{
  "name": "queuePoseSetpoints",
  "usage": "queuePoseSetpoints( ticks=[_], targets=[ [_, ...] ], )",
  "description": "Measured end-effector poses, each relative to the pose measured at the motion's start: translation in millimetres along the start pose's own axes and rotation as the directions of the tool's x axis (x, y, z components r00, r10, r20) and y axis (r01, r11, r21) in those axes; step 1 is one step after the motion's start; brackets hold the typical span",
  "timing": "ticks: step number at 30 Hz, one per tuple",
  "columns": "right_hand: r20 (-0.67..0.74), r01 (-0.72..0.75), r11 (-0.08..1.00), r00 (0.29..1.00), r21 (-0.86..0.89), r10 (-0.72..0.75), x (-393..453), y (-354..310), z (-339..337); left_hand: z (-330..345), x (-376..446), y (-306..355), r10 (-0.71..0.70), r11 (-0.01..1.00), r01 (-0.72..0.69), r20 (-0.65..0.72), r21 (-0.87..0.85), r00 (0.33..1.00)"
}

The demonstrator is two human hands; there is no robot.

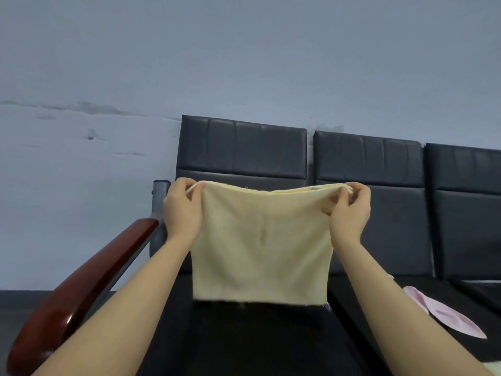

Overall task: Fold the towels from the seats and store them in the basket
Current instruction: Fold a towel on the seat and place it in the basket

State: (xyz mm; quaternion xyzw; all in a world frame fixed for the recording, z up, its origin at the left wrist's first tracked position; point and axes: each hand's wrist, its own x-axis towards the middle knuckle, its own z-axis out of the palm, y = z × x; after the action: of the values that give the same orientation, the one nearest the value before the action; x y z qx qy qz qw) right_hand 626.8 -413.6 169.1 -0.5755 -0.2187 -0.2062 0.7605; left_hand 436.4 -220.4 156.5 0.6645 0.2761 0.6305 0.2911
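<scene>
A pale yellow towel [261,245] hangs in the air in front of the leftmost black seat [244,343], doubled over along its top edge. My left hand [182,210] pinches its top left corner. My right hand [349,213] pinches the top right corner. The towel's lower edge hangs just above the seat cushion. A pink towel [444,313] lies flat on the middle seat to the right. No basket is in view.
A row of black padded seats with backrests [368,158] stands against a grey-blue wall. A dark red wooden armrest [81,289] on a grey metal post runs along the left side. A pale cloth edge [488,369] shows at the bottom right corner.
</scene>
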Motion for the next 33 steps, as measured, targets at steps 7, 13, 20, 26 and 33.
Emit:
queuePoseSetpoints(
  ticks=[7,13,20,26,33],
  targets=[
    [0.033,-0.045,0.999,0.998,-0.018,0.045,-49.4,5.2,-36.6,-45.3,-64.4,-15.2,-0.034,0.999,0.034,0.026,0.013,0.999],
    [0.056,-0.112,0.982,0.991,-0.15,0.122,-112.8,23.6,-86.7,-81.5,-127.9,-34.3,-0.013,0.985,0.005,0.042,0.173,0.999],
    [0.043,-0.202,0.949,0.975,-0.24,0.219,-167.5,39.2,-129.1,-102.9,-188.3,-55.8,-0.075,0.948,0.032,0.125,0.315,0.989],
    [0.077,-0.27,0.871,0.941,-0.411,0.328,-183.4,64.3,-142.8,-103.5,-198.4,-72.4,-0.136,0.839,-0.004,0.217,0.544,0.967],
    [0.125,-0.26,0.826,0.922,-0.499,0.366,-173.3,92.1,-131.8,-79.8,-192.2,-98.2,-0.143,0.82,-0.036,0.264,0.571,0.954]
  ],
)
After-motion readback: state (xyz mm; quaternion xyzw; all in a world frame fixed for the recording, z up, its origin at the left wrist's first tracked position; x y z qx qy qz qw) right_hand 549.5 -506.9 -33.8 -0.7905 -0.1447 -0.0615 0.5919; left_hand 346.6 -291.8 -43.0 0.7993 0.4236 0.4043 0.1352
